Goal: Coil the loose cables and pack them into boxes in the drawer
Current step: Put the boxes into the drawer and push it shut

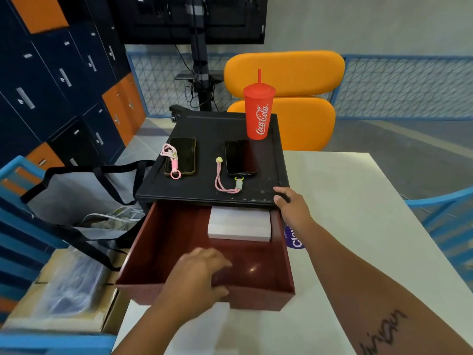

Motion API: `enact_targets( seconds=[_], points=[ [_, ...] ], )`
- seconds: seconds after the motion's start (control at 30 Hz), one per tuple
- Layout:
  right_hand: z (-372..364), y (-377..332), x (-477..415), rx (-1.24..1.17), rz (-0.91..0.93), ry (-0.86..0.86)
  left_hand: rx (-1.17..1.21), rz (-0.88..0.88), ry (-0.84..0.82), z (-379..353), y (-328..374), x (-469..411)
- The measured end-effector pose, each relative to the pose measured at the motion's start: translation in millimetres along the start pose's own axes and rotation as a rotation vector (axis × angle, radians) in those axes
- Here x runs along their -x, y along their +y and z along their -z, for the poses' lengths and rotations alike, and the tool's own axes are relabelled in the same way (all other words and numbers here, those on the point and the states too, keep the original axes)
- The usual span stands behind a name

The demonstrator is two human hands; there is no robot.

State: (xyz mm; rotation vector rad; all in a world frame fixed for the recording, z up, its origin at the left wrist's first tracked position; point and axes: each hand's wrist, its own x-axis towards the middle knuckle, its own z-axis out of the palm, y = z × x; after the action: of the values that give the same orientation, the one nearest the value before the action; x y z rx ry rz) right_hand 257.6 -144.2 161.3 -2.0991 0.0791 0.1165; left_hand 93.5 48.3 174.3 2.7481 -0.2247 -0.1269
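Dark red drawer (163,242), pulled out, smooth and glossy inside, boxy with sloped walls. Left hand (197,272) curled over its front wall, fingers inside, thumb outside, gripping the rim. Just beyond those fingers, at the back right of the drawer, one flat white box (239,224), rectangular, closed, partly under the cabinet top. Rest of the drawer floor bare and shiny. Right hand (291,206) up and right of the left, fingers bent around the front right corner of the black top (212,129), a matte tray-like slab with a raised lip and speckled wear near that corner. Beyond the right hand on the top: two dark phones (240,157), glassy and flat, each with a pink cord strap, and a red plastic cup (258,111) with lid and straw. Left of the left hand, a grey fabric bag (76,190) with black straps, mouth open, loose white cables (112,217) tangled inside. Nearer, under it, a cardboard carton (66,290) holding crinkled clear plastic. Right of both hands, a pale smooth table (358,213).
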Motion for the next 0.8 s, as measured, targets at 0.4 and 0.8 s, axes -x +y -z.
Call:
enact_targets(
  seconds=[0.4,0.8],
  points=[
    [-3.0,-1.7,10.3,0.528,0.15,0.061,-0.199,0.215,0.189,10.0,-23.3,-63.7],
    [-13.2,-0.6,41.0,1.047,0.466,-0.199,-0.397,0.228,0.028,33.7,-104.0,-74.7]
  ],
)
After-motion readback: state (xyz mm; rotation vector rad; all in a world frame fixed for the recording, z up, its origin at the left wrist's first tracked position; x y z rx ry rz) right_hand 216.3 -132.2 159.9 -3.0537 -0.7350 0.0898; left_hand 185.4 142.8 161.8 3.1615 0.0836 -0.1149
